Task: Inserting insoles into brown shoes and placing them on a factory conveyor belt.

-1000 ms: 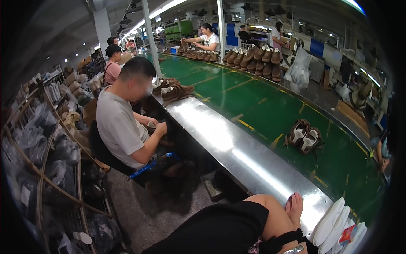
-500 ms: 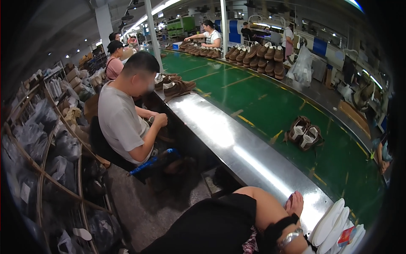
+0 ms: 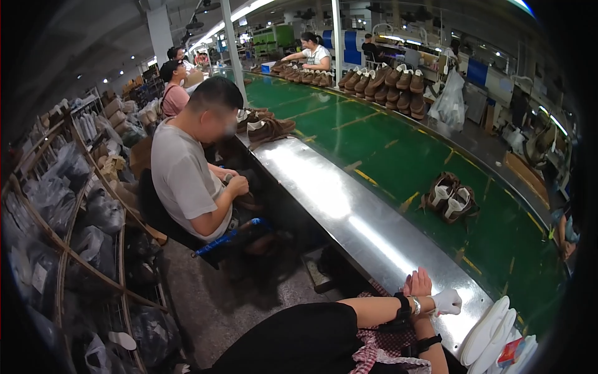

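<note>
head | hands (image 3: 423, 293) at steel ledge (image 3: 349, 212); brown shoes (image 3: 450, 199) on belt (image 3: 398, 156)

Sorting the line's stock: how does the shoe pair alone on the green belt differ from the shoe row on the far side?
The lone pair is two brown shoes mid-belt, openings up. The far row is many brown shoes packed side by side along the belt's edge. Both are brown with pale linings.

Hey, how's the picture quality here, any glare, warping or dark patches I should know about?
Head view: strong glare streaks along the steel ledge beside the green conveyor belt; fisheye bends the belt edge and shelving toward the rim; corners are black; the floor beneath the ledge lies in shadow; the hands look sharp.
</note>
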`<state>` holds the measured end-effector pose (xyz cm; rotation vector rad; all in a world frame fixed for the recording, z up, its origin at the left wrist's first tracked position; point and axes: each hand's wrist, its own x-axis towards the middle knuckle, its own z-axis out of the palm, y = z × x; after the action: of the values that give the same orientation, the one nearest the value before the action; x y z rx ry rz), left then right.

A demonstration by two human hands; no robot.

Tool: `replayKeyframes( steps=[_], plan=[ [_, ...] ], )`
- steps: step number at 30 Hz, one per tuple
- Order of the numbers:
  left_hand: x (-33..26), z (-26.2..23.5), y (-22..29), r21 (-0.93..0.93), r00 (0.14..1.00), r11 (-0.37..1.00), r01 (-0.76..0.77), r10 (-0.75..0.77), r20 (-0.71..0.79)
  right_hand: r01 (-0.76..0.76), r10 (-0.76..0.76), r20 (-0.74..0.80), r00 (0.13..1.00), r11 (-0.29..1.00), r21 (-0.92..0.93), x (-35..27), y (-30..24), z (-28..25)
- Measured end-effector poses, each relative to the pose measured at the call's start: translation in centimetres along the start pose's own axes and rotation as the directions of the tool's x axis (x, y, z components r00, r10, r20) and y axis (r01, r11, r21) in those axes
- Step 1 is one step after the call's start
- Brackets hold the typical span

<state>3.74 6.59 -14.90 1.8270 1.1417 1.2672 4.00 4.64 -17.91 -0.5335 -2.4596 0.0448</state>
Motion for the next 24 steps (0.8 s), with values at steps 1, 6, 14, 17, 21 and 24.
replayKeyframes(
  steps=[1, 6, 14, 17, 21, 24],
  plan=[
    [0.0, 0.3, -0.2, -0.074, 0.995, 0.993, 0.095, -0.093, 0.032, -0.006, 0.006, 0.003, 1.0, 1.0, 0.001, -0.1, 0.2, 0.1],
    [1.1, 0.9, -0.2, -0.072, 0.952, 0.955, 0.287, -0.276, 0.134, -0.003, 0.004, -0.046, 0.999, 1.0, 0.02, -1.1, 1.6, 0.8],
    [-0.1, 0.0, 1.0, 0.223, 0.955, 0.943, 0.247, -0.276, 0.109, -0.006, 0.009, -0.053, 0.999, 0.999, 0.054, -1.3, 1.1, 1.5],
    [-0.4, 0.5, 0.8, 0.315, 0.966, 0.934, 0.167, -0.218, 0.136, -0.022, 0.023, -0.019, 1.0, 0.999, 0.048, -1.2, 0.8, 1.0],
    [-0.5, 0.7, 1.8, 0.324, 0.97, 0.929, 0.18, -0.223, 0.099, -0.039, 0.04, -0.016, 0.999, 0.998, 0.046, -1.1, 0.5, -0.1],
    [-0.7, 1.1, 1.6, 0.372, 0.976, 0.912, 0.172, -0.209, 0.061, -0.046, 0.045, 0.013, 0.999, 0.998, 0.044, -0.7, -0.1, -0.7]
  ],
)
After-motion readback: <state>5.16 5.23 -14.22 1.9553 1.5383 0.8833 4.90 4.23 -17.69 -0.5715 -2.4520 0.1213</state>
